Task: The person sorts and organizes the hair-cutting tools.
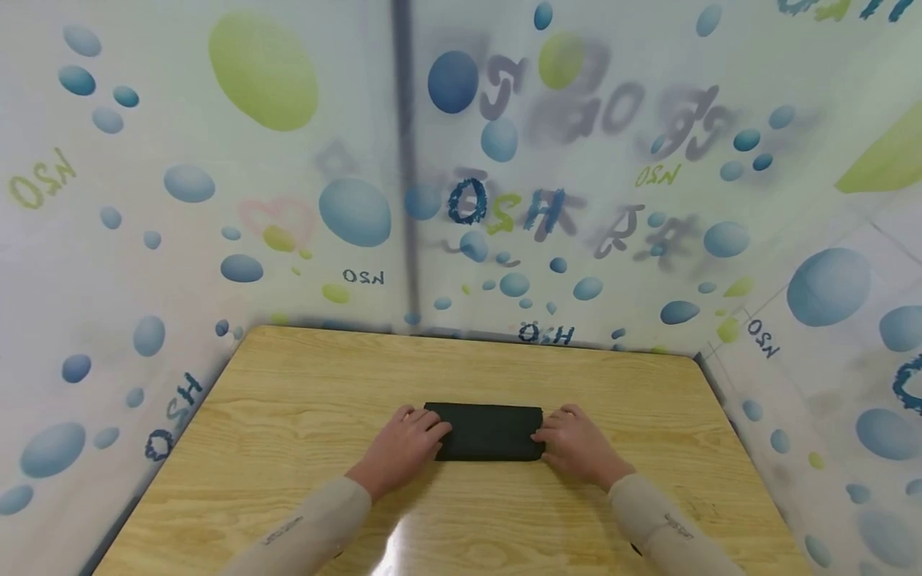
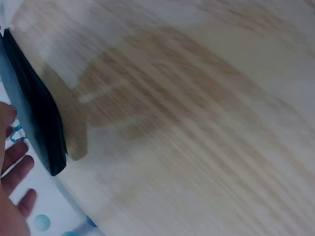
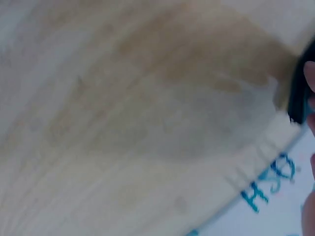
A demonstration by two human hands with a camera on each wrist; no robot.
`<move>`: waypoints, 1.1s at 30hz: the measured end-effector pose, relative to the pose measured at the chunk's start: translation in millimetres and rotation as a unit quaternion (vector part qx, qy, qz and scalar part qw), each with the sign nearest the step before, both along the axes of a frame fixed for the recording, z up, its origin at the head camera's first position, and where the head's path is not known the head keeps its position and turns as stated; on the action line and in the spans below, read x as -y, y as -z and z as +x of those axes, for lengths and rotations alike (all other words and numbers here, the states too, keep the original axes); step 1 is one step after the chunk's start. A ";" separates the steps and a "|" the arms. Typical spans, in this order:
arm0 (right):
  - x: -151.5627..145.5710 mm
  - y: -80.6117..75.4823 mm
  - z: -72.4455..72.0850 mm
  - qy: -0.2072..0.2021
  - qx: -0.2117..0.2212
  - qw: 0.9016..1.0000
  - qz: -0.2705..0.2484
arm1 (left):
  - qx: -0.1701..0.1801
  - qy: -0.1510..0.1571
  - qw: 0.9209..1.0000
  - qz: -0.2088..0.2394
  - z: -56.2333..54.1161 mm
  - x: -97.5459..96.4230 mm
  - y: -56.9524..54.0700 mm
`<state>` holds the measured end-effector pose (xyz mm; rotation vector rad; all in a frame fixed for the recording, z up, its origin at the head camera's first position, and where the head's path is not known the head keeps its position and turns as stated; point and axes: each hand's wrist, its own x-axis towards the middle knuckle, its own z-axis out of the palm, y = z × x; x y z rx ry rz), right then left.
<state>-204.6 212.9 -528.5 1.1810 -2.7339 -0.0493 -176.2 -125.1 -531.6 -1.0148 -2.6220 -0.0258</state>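
Observation:
A flat black rectangular item (image 1: pixel 491 433), like a folded case or pouch, lies lengthwise across the wooden table. Layers show along its edge in the left wrist view, where the dark folded item (image 2: pixel 37 105) is seen side-on. My left hand (image 1: pixel 405 448) is at its left end, fingertips over the top surface. In the left wrist view those fingers (image 2: pixel 18 169) are spread apart beside it. At the opposite end, my right hand (image 1: pixel 579 448) has its fingertips at the right edge. Only a few blurred fingers (image 3: pixel 310 76) show against the black item in the right wrist view.
The wooden table (image 1: pixel 324 384) has light grain and rounded far corners. White wall coverings (image 1: pixel 360 104) with blue and green dots and lettering enclose it at the back and sides. Beige sleeves (image 1: pixel 310 520) cover both forearms, which reach in from the near side.

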 end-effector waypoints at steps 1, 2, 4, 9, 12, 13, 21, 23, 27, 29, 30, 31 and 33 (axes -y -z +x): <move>-1.3 -1.8 -1.0 0.005 0.006 1.000 -0.005 | 0.018 -0.013 1.000 0.002 -1.3 -1.4 -0.8; -2.6 -4.0 -2.3 0.012 0.008 1.000 -0.012 | 0.037 -0.025 0.999 0.005 -2.9 -3.0 -1.8; -4.9 -7.9 -5.4 0.036 0.007 0.999 -0.027 | 0.070 -0.049 0.996 0.001 -6.8 -6.2 -3.8; -6.7 -9.4 -16.4 0.130 0.022 0.989 -0.059 | 0.147 -0.085 0.985 -0.020 -17.7 -13.9 -8.1; -4.6 -7.5 -22.6 0.169 0.051 0.982 -0.069 | 0.179 -0.098 0.978 -0.039 -21.9 -16.7 -7.7; -3.7 -6.8 -24.3 0.176 0.057 0.980 -0.069 | 0.184 -0.101 0.977 -0.045 -23.0 -17.6 -7.7; 6.0 0.7 -34.3 0.218 0.113 0.967 -0.072 | 0.208 -0.108 0.971 -0.045 -25.2 -21.1 -9.6; 7.8 2.6 -35.7 0.221 0.122 0.964 -0.083 | 0.212 -0.113 0.970 -0.046 -25.8 -20.9 -9.7; 8.7 6.8 -37.8 0.223 0.125 0.961 -0.109 | 0.218 -0.121 0.967 -0.057 -27.6 -21.1 -9.3; 8.8 8.4 -38.3 0.225 0.129 0.958 -0.120 | 0.219 -0.123 0.966 -0.060 -28.4 -21.3 -8.7; 8.5 9.5 -38.8 0.226 0.129 0.958 -0.123 | 0.220 -0.123 0.966 -0.059 -28.3 -21.5 -8.9; 8.3 10.0 -38.9 0.226 0.131 0.957 -0.128 | 0.222 -0.123 0.966 -0.057 -27.8 -21.8 -10.3; 8.0 11.5 -39.7 0.229 0.130 0.956 -0.131 | 0.222 -0.123 0.966 -0.055 -27.4 -22.4 -10.7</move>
